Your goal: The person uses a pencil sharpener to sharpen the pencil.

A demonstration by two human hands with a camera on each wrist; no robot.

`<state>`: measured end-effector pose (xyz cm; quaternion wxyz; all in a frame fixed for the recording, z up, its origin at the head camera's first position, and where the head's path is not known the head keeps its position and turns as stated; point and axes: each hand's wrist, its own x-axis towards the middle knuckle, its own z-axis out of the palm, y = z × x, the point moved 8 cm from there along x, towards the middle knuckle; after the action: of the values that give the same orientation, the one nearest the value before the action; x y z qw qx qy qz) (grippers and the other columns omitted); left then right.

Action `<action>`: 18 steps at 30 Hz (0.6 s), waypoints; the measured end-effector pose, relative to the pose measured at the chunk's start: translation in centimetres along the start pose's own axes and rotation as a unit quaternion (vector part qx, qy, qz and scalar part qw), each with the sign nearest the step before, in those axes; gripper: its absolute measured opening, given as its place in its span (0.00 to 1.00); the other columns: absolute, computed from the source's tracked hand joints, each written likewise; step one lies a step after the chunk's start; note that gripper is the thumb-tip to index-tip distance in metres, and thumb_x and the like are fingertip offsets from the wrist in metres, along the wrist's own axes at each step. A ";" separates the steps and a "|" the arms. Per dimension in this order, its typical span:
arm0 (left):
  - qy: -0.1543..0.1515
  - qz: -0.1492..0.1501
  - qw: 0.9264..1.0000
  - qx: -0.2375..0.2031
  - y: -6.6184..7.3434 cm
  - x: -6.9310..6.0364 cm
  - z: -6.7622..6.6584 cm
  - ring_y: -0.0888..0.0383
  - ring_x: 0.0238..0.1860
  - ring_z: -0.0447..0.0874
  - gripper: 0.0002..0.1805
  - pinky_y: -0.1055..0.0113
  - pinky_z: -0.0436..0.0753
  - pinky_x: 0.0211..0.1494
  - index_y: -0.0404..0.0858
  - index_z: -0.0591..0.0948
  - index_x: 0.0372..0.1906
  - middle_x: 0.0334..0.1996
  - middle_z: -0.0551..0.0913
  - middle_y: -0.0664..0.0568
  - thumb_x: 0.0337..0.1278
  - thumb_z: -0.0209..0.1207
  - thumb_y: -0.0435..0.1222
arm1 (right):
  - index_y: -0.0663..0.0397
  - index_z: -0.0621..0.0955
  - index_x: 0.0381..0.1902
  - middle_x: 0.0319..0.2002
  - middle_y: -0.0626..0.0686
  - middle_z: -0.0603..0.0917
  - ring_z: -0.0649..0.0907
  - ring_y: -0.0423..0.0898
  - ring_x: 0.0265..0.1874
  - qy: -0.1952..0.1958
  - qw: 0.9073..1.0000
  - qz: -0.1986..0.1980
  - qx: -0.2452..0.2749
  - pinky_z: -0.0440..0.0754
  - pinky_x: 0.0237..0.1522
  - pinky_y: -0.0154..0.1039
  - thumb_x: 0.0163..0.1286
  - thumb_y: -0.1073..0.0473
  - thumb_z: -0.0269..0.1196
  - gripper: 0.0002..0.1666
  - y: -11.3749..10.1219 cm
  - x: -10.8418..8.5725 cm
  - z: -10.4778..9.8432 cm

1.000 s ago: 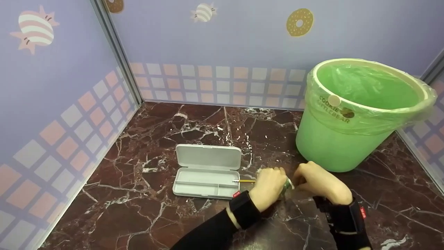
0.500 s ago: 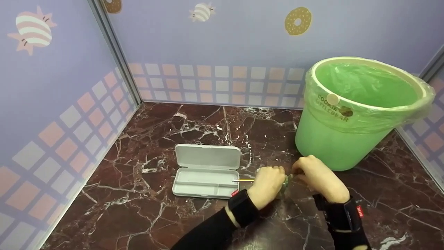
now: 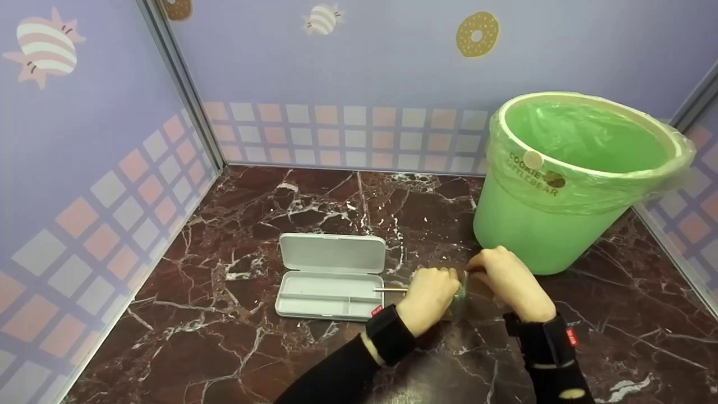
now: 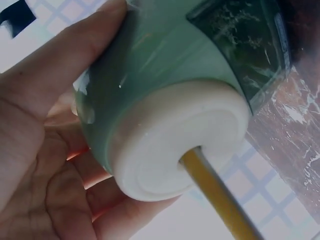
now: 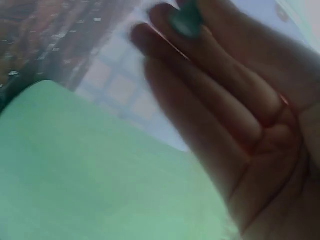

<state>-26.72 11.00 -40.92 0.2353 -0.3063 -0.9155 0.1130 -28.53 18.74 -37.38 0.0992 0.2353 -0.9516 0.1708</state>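
In the left wrist view a green pencil sharpener [image 4: 150, 70] with a white round front and a dark see-through drawer [image 4: 245, 45] lies in my left hand [image 4: 50, 130], thumb on one side and fingers on the other. A yellow pencil [image 4: 217, 192] sticks into the hole of its front. In the head view my left hand hides most of the sharpener. My right hand [image 3: 513, 283] pinches a small green crank knob [image 5: 187, 21] on the sharpener's far side. Left of my hands lies an open white pencil case [image 3: 331, 286]; the pencil's end reaches over its right edge.
A green lined trash bin [image 3: 544, 224] stands just beyond my right hand. Small white specks [image 3: 395, 224] dot the marble-patterned tabletop [image 3: 224, 336] behind the case. Patterned walls [image 3: 359, 73] enclose the back and sides.
My right hand has moved slightly up and round with the crank knob, while my left hand keeps holding the sharpener. The whole head view has shifted a little to the left.
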 end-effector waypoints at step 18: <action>-0.026 0.013 1.000 0.001 0.0 -0.4 0.3 0.65 0.27 0.83 0.30 0.72 0.81 0.26 0.46 0.83 0.42 0.30 0.85 0.61 0.30 0.76 0.56 | 0.57 0.83 0.16 0.20 0.56 0.85 0.83 0.56 0.20 0.008 0.999 0.024 -0.021 0.80 0.24 0.49 0.48 0.72 0.68 0.08 1.7 1.3 4.2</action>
<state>-26.62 10.75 -41.33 0.2101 -0.3145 -0.9173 0.1246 -30.92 18.06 -41.35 0.1076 0.2091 -0.9595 0.1551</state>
